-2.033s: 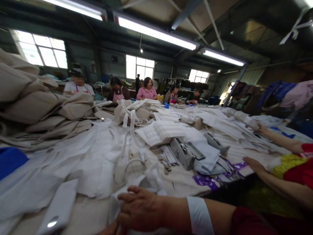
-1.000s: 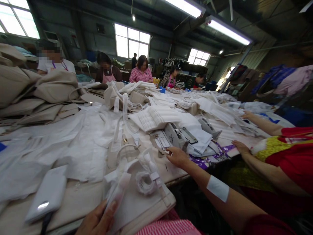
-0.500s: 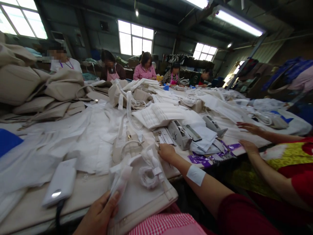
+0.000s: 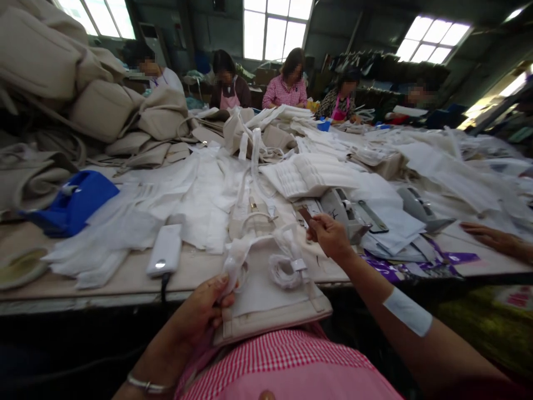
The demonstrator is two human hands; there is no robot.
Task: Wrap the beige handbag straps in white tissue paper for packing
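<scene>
My left hand (image 4: 208,305) is closed on the wrapped white strap at the left side of a pale bag (image 4: 266,278). The bag lies over the table's front edge, against a pink checked apron. A coil of clear-wrapped cord (image 4: 285,272) rests on its face, and its handle (image 4: 254,216) loops behind. To the right and above the bag, my right hand (image 4: 328,236) pinches a small brown tag (image 4: 305,214) between thumb and fingers, just left of a grey tape dispenser (image 4: 343,214).
White padding sheets (image 4: 308,175) cover the middle of the table. A white power bank (image 4: 165,250) and blue tape dispenser (image 4: 75,203) stand left, beside piled beige bags (image 4: 100,108). A person's hand (image 4: 495,239) rests at right. Several people work across the table.
The view has turned left and down. My right hand has lifted from the papers by the dispenser and now shows the brown tag. My left hand still grips the bag's wrapped strap.
</scene>
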